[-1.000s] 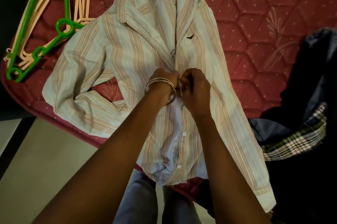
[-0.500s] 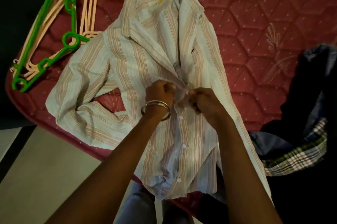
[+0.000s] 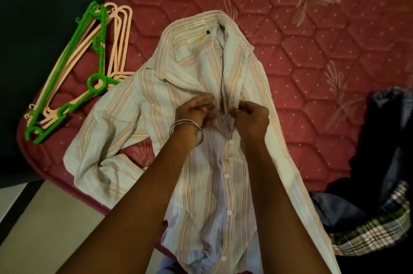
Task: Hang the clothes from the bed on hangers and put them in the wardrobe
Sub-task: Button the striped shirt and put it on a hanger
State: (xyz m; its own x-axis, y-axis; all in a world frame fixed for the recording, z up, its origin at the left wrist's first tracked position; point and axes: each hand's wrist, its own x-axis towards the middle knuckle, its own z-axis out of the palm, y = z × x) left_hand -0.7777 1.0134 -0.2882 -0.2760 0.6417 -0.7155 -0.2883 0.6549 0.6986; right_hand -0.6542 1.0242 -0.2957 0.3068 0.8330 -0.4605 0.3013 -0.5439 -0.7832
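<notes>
The left hand (image 3: 194, 110) and right hand (image 3: 252, 118) each pinch the front placket of the striped shirt (image 3: 156, 104), which lies collar-up on the red mattress (image 3: 312, 55). A green hanger (image 3: 96, 77) on peach hangers (image 3: 121, 34) lies at ten o'clock; dark clothes (image 3: 380, 162) sit at three o'clock.
</notes>
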